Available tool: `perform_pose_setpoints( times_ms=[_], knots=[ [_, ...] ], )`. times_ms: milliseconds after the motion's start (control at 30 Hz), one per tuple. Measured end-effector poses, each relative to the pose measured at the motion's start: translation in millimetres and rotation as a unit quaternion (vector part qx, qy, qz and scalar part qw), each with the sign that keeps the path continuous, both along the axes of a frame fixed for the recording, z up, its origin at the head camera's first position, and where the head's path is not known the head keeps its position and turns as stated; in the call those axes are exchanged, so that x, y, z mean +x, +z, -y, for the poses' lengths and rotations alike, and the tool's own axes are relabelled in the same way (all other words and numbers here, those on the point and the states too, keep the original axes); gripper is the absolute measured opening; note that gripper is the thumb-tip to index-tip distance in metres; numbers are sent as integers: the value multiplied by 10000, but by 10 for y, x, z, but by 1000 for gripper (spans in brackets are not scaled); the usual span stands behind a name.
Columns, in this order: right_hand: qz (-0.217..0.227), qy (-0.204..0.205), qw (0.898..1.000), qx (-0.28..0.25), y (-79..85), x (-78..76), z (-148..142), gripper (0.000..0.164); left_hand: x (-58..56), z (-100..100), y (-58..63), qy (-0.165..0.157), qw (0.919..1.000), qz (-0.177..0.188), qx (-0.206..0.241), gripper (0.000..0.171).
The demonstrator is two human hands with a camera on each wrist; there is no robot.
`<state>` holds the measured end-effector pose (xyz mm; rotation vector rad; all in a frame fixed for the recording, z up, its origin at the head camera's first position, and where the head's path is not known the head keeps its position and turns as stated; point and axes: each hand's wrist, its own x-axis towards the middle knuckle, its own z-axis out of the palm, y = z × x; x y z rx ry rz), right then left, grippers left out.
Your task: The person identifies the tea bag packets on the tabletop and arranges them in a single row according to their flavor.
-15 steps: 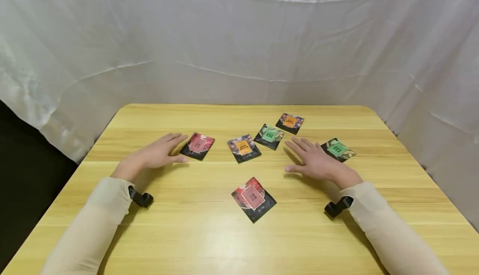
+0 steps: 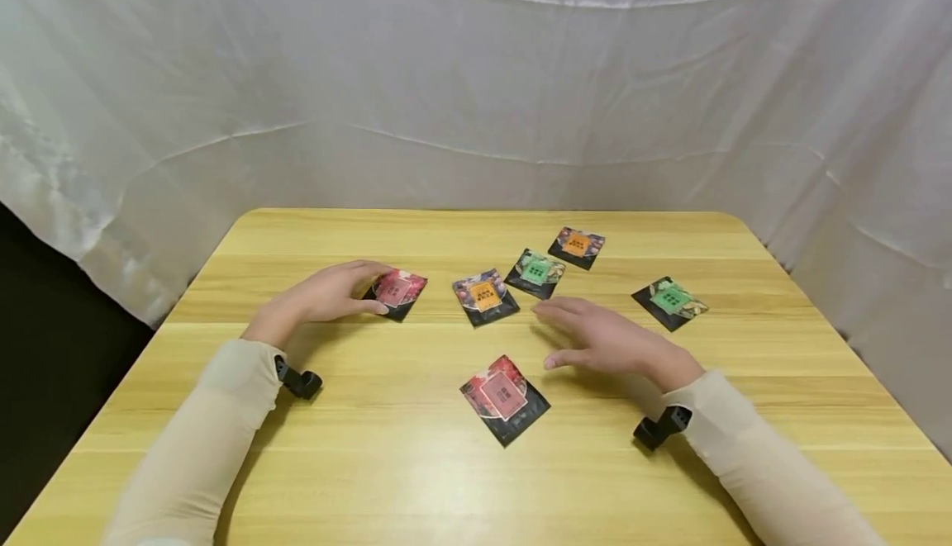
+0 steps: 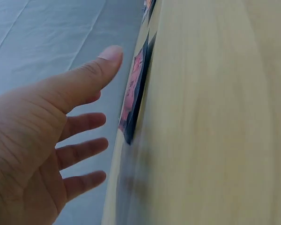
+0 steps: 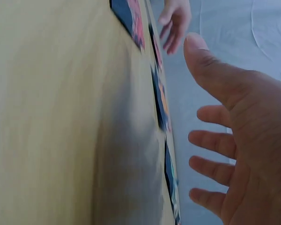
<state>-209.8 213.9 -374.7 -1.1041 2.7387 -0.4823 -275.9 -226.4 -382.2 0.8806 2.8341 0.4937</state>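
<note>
Several small flat packets with black lower parts lie on the wooden table. My left hand (image 2: 330, 294) hovers over the left edge of a red packet (image 2: 402, 292), thumb and fingers spread apart; the left wrist view shows a gap between the hand and this red packet (image 3: 133, 91). Nothing is in my right hand (image 2: 606, 338), which hangs above the table with fingers extended, right of the near red packet (image 2: 506, 401). Just beyond its fingertips lie an orange-labelled packet (image 2: 485, 296) and a green-labelled packet (image 2: 535, 272).
A second orange-labelled packet (image 2: 577, 246) lies near the table's far side. Another green-labelled packet (image 2: 671, 302) sits at the right. Behind the wooden table (image 2: 372, 463) hangs a pale curtain (image 2: 476, 75). Each wrist wears a small black camera (image 2: 299, 378).
My left hand has moved right, so its fingers now overlap the red packet. My right hand has shifted left and nearer, uncovering the right green-labelled packet. The packets lie where they were.
</note>
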Motion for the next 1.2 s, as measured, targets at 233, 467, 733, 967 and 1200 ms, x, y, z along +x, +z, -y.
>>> perform_pose_setpoints(
  times_ms=[233,467,733,967,1200],
  knots=[
    [47,566,9981,-257,-16,89,205,81,-81,-111,-23,-203,9996,-159,87,69],
    [135,1110,9931,-361,-32,178,415,76,-116,-202,-51,-348,9994,4,93,62],
    [287,1623,9860,-242,-63,261,566,70,-136,-211,-109,-507,9987,47,53,63],
    [108,1931,9805,-358,-96,298,593,63,-130,-211,-150,-546,9985,0,80,67],
    [-52,2162,9758,-328,-122,324,606,54,-122,-216,-163,-542,9985,-86,-4,69]
  ],
)
